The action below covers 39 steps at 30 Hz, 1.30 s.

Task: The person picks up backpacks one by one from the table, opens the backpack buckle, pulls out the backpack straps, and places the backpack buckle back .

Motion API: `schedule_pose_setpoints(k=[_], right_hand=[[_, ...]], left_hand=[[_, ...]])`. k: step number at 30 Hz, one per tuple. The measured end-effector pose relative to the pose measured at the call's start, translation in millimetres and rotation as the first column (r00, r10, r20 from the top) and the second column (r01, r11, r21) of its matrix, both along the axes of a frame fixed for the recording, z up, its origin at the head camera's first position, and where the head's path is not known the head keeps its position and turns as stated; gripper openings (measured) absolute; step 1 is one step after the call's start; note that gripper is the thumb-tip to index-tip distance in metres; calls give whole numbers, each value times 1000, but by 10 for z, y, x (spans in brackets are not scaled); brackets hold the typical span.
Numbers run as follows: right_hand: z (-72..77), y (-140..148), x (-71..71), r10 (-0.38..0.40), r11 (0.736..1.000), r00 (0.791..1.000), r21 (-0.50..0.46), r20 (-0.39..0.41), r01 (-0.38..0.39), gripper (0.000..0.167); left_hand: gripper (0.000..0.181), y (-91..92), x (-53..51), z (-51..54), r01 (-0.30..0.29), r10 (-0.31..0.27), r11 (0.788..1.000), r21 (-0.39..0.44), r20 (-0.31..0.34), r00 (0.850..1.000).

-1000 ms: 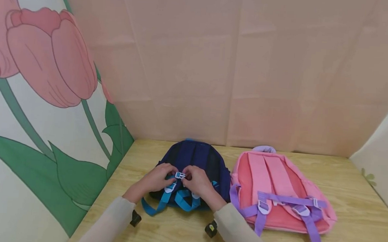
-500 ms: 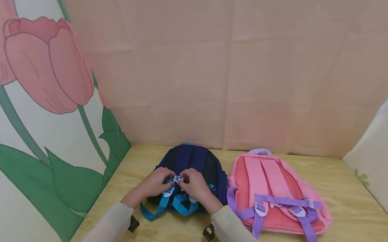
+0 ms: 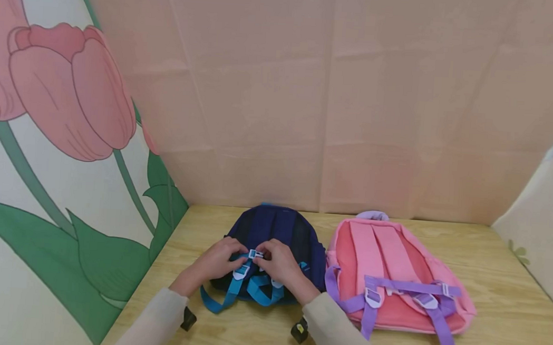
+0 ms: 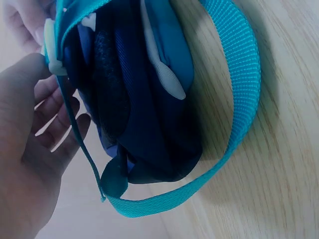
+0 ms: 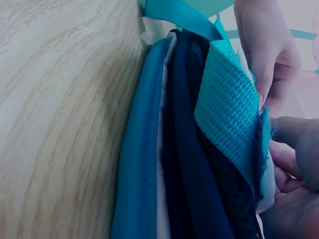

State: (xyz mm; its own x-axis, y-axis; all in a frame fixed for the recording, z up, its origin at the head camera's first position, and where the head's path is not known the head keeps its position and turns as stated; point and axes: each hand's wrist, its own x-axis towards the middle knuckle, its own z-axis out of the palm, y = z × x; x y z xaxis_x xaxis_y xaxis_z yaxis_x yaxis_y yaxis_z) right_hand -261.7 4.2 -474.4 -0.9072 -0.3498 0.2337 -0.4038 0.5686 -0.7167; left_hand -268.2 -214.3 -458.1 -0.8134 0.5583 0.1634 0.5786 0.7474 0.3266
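wooden table (image 3: 511, 305) meets pinkish wall (image 3: 328, 102); left grip (image 3: 221, 257) and right grip (image 3: 278, 260) pinch white buckle (image 3: 253, 254).

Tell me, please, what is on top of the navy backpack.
Blue straps with white sliders lie partly on the navy backpack; over it, the left hand and right hand hold a white buckle. What the hands cover there cannot be seen.

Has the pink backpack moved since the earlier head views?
No: the pink backpack keeps its place against the back edge of the table; only the view shifts slightly.
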Motion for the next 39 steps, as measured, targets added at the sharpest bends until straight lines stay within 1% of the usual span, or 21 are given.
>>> schedule_pose_setpoints(k=[5,11,17,23,31,34,39], right_hand=[[-4,19,-3,17,1000,1000,-21,3,-17,18],[10,28,-2,23,999,1000,-33,-8,-23,18],[4,26,-16,18,1000,1000,-21,-13,-19,17],[1,25,-7,19,1000,1000,-9,-1,-19,19],[-18,48,-3,8,1000,1000,-24,-23,-9,18],[-30,52,-6,3,1000,1000,-26,-25,-4,18],[-44,60,-2,7,999,1000,-33,-29,-8,17]], left_hand=[[19,0,-5,-16,24,-23,1000,18,-28,999],[17,25,-7,-16,32,-30,998,62,-35,999],[17,45,-5,-34,33,-30,996,86,-41,999],[18,55,1,-65,52,-47,994,94,-55,997],[23,55,8,-64,66,-62,994,84,-52,997],[23,37,4,-60,57,-54,996,75,-41,998],[22,2,-9,-58,29,-29,998,53,3,1000]])
